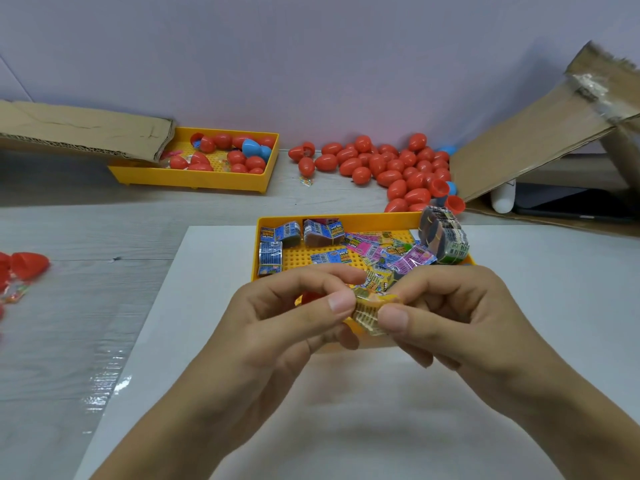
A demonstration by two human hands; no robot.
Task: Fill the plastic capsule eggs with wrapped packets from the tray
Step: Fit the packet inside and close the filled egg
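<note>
Both hands meet over the near edge of the tray, fingers curled. The left hand [294, 313] and the right hand [446, 306] pinch between thumbs and fingertips one yellow wrapped packet [369, 311], held just above the tray's front wall. A bit of red shows behind the left fingers; what it is cannot be told.

The near yellow tray [346, 218] sits on a white sheet [207, 289] on the table [86, 306]. Inside lie more packets: blue bundles [277, 247] at its left, loose pink, blue and yellow ones [391, 252] at the middle and right, and a banded stack [443, 237] leaning on the far right corner.

Beyond it, a pile of red capsule eggs [391, 164] lies against the wall, with a few blue ones at its right edge and some open halves. A second yellow tray [194, 178] farther left holds red and blue eggs, partly under a cardboard flap [83, 129]. Another cardboard piece [540, 136] leans at the right. Red egg halves [27, 265] rest at the table's left edge.
</note>
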